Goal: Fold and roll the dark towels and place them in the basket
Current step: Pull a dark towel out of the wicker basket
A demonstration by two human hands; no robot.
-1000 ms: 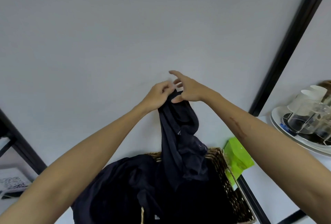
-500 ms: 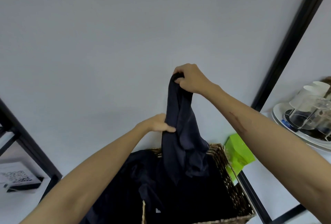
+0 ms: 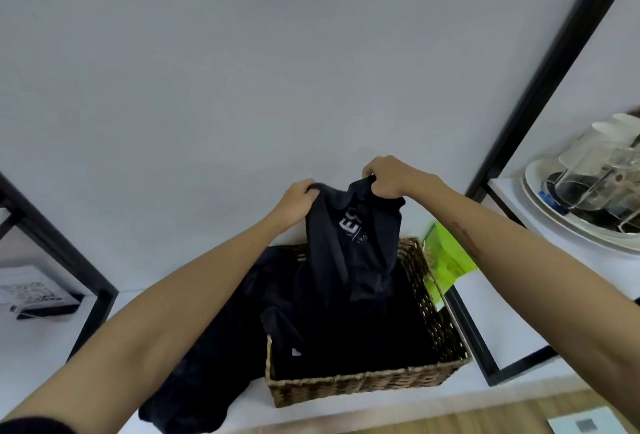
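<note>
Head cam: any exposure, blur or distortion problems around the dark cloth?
Head view: the dark towel and the cloth inside the basket crush into near-black, folds hardly readable; only pale lettering stands out. Wide-angle warp bends the black frame bars and stretches the forearms. Both hands, left hand and right hand, look slightly soft. Lighting is flat, no glare.

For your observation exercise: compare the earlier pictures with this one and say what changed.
The left hand rose from mid-cloth to pinch the dark towel at its top edge beside the right hand, spreading it so white lettering shows. The wicker basket and green bag stayed put.
</note>
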